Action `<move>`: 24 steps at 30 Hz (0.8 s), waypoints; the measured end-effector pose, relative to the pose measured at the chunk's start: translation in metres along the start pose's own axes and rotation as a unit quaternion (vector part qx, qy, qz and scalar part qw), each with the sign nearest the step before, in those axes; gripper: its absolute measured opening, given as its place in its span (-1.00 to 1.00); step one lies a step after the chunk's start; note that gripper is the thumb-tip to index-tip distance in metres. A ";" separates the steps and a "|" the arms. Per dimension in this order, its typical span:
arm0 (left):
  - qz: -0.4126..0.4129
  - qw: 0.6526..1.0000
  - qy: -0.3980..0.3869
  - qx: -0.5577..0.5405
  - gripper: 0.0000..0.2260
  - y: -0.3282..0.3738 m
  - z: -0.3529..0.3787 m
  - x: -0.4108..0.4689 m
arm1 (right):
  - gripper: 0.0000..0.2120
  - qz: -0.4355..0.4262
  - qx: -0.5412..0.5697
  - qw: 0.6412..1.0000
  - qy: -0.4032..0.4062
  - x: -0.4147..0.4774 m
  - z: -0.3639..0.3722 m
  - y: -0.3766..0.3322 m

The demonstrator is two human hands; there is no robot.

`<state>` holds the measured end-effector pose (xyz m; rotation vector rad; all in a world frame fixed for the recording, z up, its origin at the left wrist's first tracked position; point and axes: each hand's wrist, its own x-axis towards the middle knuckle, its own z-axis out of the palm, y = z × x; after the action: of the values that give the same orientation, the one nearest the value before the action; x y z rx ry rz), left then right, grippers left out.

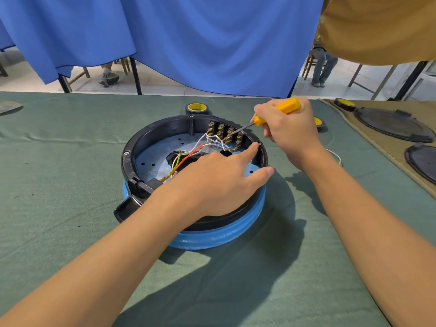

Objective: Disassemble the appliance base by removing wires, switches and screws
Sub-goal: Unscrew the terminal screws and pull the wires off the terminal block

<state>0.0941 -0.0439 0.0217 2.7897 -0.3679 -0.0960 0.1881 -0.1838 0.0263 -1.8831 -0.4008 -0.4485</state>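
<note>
the appliance base (212,230) sits upside down in the middle of the green-covered bench (59,185), black rim up, blue body below; the left hand (219,182) lies flat over its near edge, fingers spread, its grip wide and holding nothing, the forefinger stretched to a rim screw (259,144) on the right; the right hand (287,131) has its grip wrapped tight round the yellow handle of a screwdriver (266,118), the blade slanting down to the row of switches (225,133) at the far inner wall; the tip looks to be at a brass terminal, though whether it is seated i cannot tell; a tangle of wires (200,147), white, red and yellow-green, runs from those terminals across the floor of the base; the risk, i would say, is the blade slipping off the small terminal and gouging a wire or jabbing the left forefinger, which lies near; pressing sideways could also slide the base on the cloth if the left hand eases; a roll of tape (197,108) stands just behind the base.
</note>
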 end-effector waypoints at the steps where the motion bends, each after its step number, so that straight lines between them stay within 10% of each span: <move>1: 0.001 1.000 0.000 0.000 -0.41 0.000 0.000 0.000 | -0.71 0.013 0.007 1.000 0.003 0.000 0.000 0.001; 13: 0.003 1.000 0.004 0.005 -0.41 -0.001 0.001 0.002 | -0.71 0.287 0.192 0.938 0.027 0.010 0.004 -0.002; 24: 0.001 1.000 0.008 0.003 -0.41 0.001 0.001 0.001 | -0.70 0.017 -0.042 0.998 0.032 0.000 0.000 -0.012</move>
<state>0.0948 -0.0450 0.0214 2.7943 -0.3688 -0.0719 0.1823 -0.1799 0.0355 -1.9472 -0.3115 -0.5094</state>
